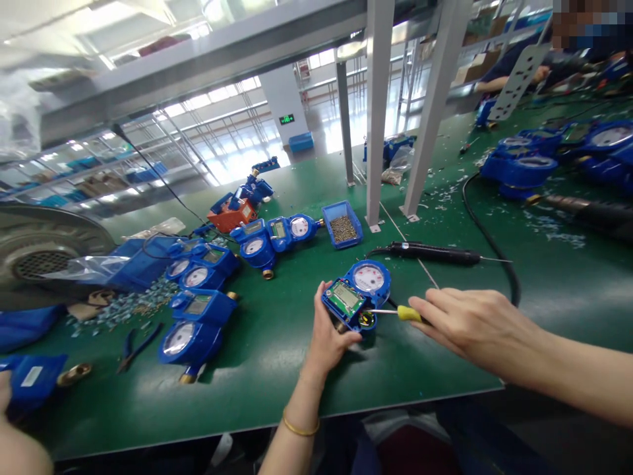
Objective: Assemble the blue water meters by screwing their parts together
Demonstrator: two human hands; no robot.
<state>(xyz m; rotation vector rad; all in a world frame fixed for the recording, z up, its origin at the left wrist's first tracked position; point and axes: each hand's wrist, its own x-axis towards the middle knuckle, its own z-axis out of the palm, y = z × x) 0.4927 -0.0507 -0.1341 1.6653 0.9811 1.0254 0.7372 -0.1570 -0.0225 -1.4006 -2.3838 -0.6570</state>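
A blue water meter (368,277) with a round white dial lies on the green table, its electronics housing uncovered so that a circuit board with a small display (346,296) shows. My left hand (327,336) grips the near left side of this housing, thumb at its lower edge. In my right hand (465,323) is a screwdriver (409,313) with a yellow handle. Its shaft points left, and the tip reaches the lower right part of the open housing, by a round compartment with something yellow in it. Whether the tip touches a screw I cannot tell.
Several blue meters (192,330) stand to the left, near pliers (136,348). Behind my hands are a blue bin of screws (343,227) and a black electric screwdriver (435,253). Grey posts (373,132) rise from the table. Another person's hand (20,435) enters at lower left; a co-worker's arm (509,80) shows far right.
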